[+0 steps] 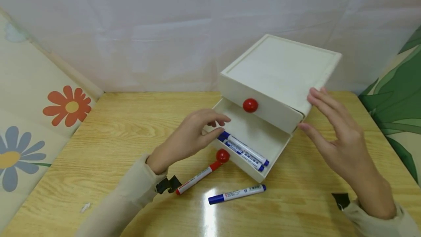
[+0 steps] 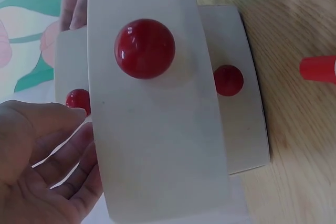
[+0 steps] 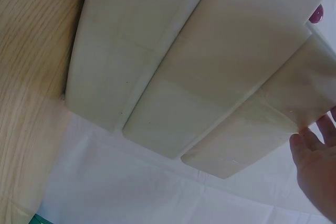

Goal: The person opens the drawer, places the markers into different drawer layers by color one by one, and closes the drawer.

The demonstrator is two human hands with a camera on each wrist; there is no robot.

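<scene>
A white drawer cabinet with red ball knobs stands on the table, its middle drawer pulled out. Inside that drawer, two blue-capped markers lie side by side along the front wall. My left hand reaches over the drawer's left edge, fingers loosely bent and thumb tip close to the blue caps; nothing shows in its grasp. At the cabinet's upper right side, my right hand rests its fingertips and thumb against the corner. The left wrist view shows the pulled-out drawer's red knob up close.
A red marker lies on the wooden table, its cap end by the lower knob. In front of the drawer lies another blue marker. Behind the cabinet hangs a pale cloth. A small white scrap is at the left.
</scene>
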